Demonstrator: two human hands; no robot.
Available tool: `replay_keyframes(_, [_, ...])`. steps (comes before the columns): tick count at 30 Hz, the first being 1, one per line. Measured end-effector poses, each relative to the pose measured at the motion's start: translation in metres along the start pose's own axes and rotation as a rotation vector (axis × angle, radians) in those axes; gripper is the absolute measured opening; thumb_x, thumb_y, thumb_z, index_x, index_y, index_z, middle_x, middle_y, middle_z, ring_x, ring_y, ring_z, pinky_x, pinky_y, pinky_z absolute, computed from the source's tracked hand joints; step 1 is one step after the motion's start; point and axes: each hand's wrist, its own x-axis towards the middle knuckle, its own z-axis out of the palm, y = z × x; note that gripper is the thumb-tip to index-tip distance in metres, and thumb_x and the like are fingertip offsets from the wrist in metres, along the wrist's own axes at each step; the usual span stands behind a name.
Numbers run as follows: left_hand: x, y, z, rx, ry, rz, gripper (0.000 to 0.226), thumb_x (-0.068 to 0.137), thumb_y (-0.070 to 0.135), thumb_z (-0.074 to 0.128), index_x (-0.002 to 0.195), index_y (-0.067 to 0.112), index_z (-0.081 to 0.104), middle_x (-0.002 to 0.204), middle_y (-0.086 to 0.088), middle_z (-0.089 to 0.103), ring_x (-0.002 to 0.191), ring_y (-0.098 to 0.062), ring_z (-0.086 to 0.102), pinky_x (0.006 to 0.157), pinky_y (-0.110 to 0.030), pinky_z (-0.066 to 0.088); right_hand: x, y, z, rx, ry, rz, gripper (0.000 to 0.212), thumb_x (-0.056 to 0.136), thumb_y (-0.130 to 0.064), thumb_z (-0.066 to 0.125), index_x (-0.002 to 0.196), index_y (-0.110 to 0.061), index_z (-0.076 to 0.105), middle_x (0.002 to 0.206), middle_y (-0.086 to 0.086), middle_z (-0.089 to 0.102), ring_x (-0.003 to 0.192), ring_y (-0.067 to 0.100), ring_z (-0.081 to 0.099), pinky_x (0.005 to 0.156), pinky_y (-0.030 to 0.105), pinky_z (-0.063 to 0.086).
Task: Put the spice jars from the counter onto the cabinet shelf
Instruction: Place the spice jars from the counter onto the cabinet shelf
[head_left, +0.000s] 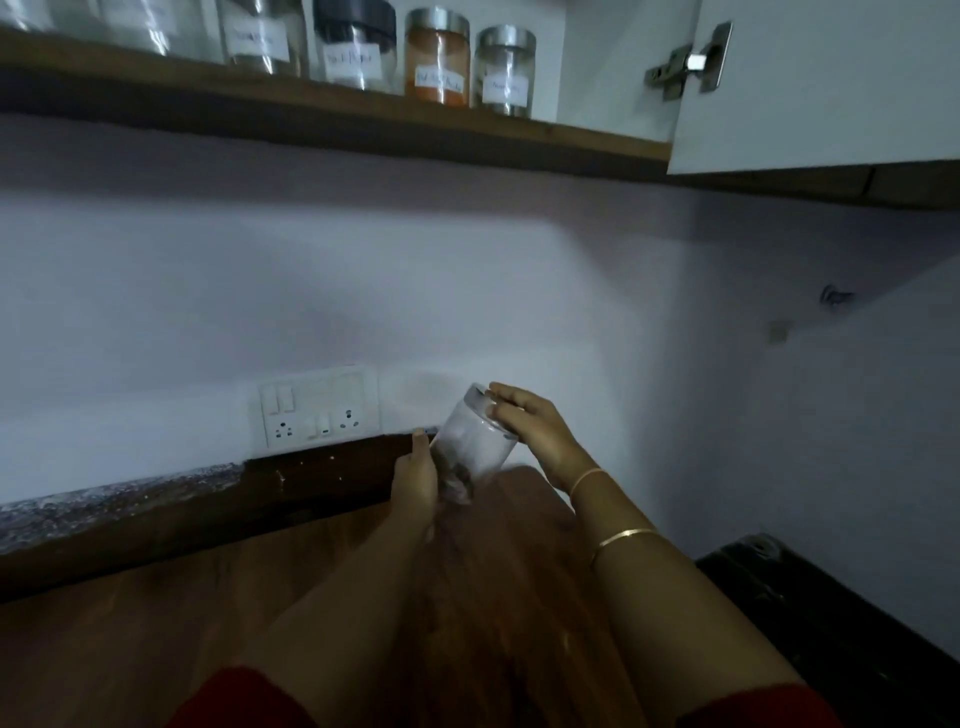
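Both hands hold one clear spice jar above the wooden counter, tilted so its silver lid leans up toward the right: the left hand wraps the lower end where some dark contents have gathered, and the right hand closes its fingers over the lid end. The jar sits between the two hands, just in front of the white switch-and-socket plate on the wall. High above, the cabinet shelf carries a row of labelled jars, among them an orange-filled jar, beside the open white cabinet door.
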Motion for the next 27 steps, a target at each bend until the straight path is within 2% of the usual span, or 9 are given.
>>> replay_keyframes(2, [-0.007,0.018,0.002,-0.210,-0.093,-0.045,0.062,0.095,0.058,0.030,0.132,0.012,0.048,0.124,-0.015,0.057,0.110,-0.035,0.057,0.100,-0.049,0.044,0.010,-0.020,0.000,0.030,-0.053,-0.072,0.050,0.090,-0.009,0.059,0.139,-0.008,0.047,0.135,0.001,0.052,0.123,0.010,0.049,0.096,0.017,0.042])
replay_keyframes(4, [-0.015,0.036,0.003,-0.381,-0.203,-0.093,0.064,0.093,0.061,0.033,0.137,0.015,0.041,0.132,-0.016,0.051,0.117,-0.039,0.053,0.100,-0.052,0.040,0.018,-0.034,0.003,0.050,-0.078,-0.133,0.053,0.090,-0.011,0.060,0.141,-0.012,0.045,0.138,0.001,0.050,0.128,0.010,0.045,0.102,0.021,0.038])
replay_keyframes(7, [-0.021,0.058,0.004,-0.534,-0.300,-0.072,0.065,0.091,0.062,0.040,0.136,0.015,0.040,0.128,-0.021,0.052,0.109,-0.041,0.058,0.093,-0.052,0.048,0.031,-0.053,0.009,0.125,-0.045,-0.224,0.053,0.086,-0.019,0.065,0.136,-0.018,0.049,0.129,0.003,0.052,0.124,0.017,0.049,0.107,0.031,0.040])
replay_keyframes(9, [-0.025,0.072,0.007,-0.568,-0.289,0.028,0.061,0.091,0.058,0.043,0.132,0.012,0.043,0.121,-0.019,0.055,0.100,-0.037,0.062,0.085,-0.048,0.053,0.039,-0.064,0.013,0.242,0.003,-0.245,0.050,0.087,-0.023,0.064,0.134,-0.019,0.048,0.119,0.004,0.053,0.118,0.021,0.052,0.108,0.038,0.042])
replay_keyframes(11, [-0.033,0.084,0.012,-0.566,-0.246,0.159,0.053,0.093,0.052,0.046,0.124,0.009,0.048,0.113,-0.016,0.056,0.091,-0.031,0.063,0.081,-0.042,0.055,0.045,-0.077,0.017,0.365,0.032,-0.246,0.045,0.093,-0.022,0.057,0.135,-0.018,0.043,0.113,0.001,0.055,0.113,0.021,0.054,0.104,0.038,0.045])
replay_keyframes(14, [-0.039,0.103,0.017,-0.512,-0.160,0.350,0.040,0.093,0.043,0.051,0.117,0.011,0.053,0.112,-0.013,0.059,0.098,-0.029,0.063,0.088,-0.038,0.054,0.053,-0.093,0.024,0.443,0.049,-0.242,0.043,0.095,-0.032,0.051,0.134,-0.018,0.043,0.122,0.004,0.056,0.111,0.024,0.058,0.093,0.036,0.052])
replay_keyframes(19, [-0.049,0.123,0.022,-0.324,0.038,0.605,0.055,0.081,0.041,0.069,0.126,0.017,0.049,0.123,-0.005,0.059,0.107,-0.017,0.061,0.092,-0.030,0.053,0.061,-0.118,0.033,0.452,-0.038,-0.233,0.036,0.097,-0.047,0.037,0.113,-0.023,0.059,0.112,0.009,0.066,0.103,0.028,0.064,0.085,0.039,0.054])
replay_keyframes(23, [-0.060,0.133,0.027,-0.179,0.270,0.785,0.069,0.078,0.036,0.074,0.135,0.021,0.039,0.129,0.003,0.039,0.107,-0.010,0.051,0.066,-0.003,0.048,0.063,-0.139,0.038,0.497,-0.173,-0.215,0.041,0.096,-0.052,0.033,0.096,-0.027,0.065,0.101,0.010,0.070,0.097,0.028,0.065,0.090,0.045,0.051])
replay_keyframes(27, [-0.073,0.139,0.032,-0.141,0.426,0.982,0.076,0.073,0.032,0.079,0.135,0.018,0.036,0.125,0.004,0.032,0.108,-0.010,0.049,0.071,-0.003,0.049,0.063,-0.153,0.048,0.612,-0.299,-0.177,0.061,0.091,-0.061,0.036,0.124,-0.015,0.060,0.108,0.015,0.066,0.100,0.031,0.064,0.094,0.046,0.048])
